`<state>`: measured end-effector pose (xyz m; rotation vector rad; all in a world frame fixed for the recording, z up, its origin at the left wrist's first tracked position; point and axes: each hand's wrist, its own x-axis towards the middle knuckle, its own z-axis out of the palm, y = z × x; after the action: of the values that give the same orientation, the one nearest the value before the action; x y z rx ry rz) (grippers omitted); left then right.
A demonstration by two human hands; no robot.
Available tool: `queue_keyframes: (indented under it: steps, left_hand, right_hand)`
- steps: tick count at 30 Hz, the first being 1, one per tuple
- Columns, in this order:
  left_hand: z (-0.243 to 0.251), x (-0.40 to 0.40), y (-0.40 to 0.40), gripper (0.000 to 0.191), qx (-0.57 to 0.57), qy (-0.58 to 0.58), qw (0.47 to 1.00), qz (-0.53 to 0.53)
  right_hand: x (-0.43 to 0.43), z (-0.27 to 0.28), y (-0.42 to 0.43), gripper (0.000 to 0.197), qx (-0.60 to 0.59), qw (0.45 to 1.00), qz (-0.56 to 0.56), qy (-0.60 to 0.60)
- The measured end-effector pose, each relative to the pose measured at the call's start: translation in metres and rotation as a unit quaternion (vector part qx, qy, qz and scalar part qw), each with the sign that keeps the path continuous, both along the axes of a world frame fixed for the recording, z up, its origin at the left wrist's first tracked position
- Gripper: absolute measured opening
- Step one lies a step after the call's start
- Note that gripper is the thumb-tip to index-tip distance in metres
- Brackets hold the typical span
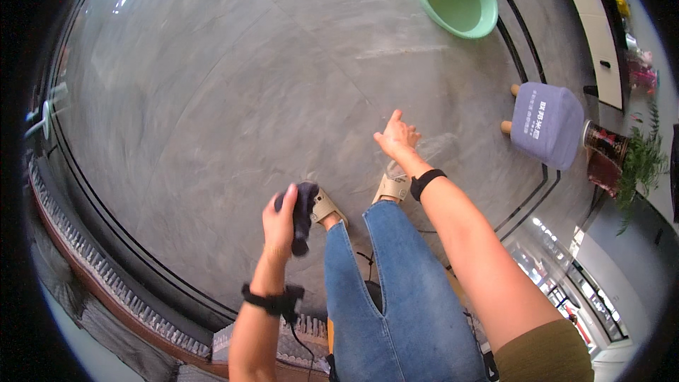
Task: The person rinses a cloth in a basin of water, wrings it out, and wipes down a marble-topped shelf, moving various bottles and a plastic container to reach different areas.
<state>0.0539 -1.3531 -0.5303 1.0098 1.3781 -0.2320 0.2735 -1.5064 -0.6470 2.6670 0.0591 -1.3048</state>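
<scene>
A crumpled dark cloth (303, 217), perhaps a sock, is gripped in my left hand (278, 223) above the floor, beside my left slipper (324, 207). My thumb lies along the near side of the cloth and part of it hangs down. Past my right slipper (391, 187), my right hand (399, 135) reaches forward with fingers apart and nothing in it. Both wrists wear black bands. A light green plastic basin (493, 8), which seems to hold cloudy water, stands on the floor ahead to the right, apart from both hands.
Grey smooth floor (238, 90) spreads ahead. On the right are a purple cloth-covered stool (549, 124) with wooden legs and writing, a green potted plant (642, 159) and a cabinet with pale drawers (589, 26). A sofa (122, 339) lines the left and lower left.
</scene>
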Motion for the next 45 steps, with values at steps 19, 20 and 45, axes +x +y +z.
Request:
queue_keyframes:
  steps: [19, 20, 45]
  left_hand:
    - [-0.124, 0.287, 0.002, 0.039, 0.271, 0.061, 0.86, -0.429]
    - [-0.127, 0.286, 0.005, 0.033, 0.284, 0.056, 0.863, -0.415]
    - [-0.172, 0.279, 0.013, 0.029, 0.253, -0.023, 0.912, -0.322]
  right_hand:
    - [0.088, 0.012, -0.002, 0.057, 0.194, 0.979, -0.046, 0.039]
    - [0.099, 0.01, 0.002, 0.054, 0.259, 0.964, -0.047, -0.04]
    - [0.153, -0.015, 0.049, 0.031, 0.282, 0.956, 0.036, -0.072]
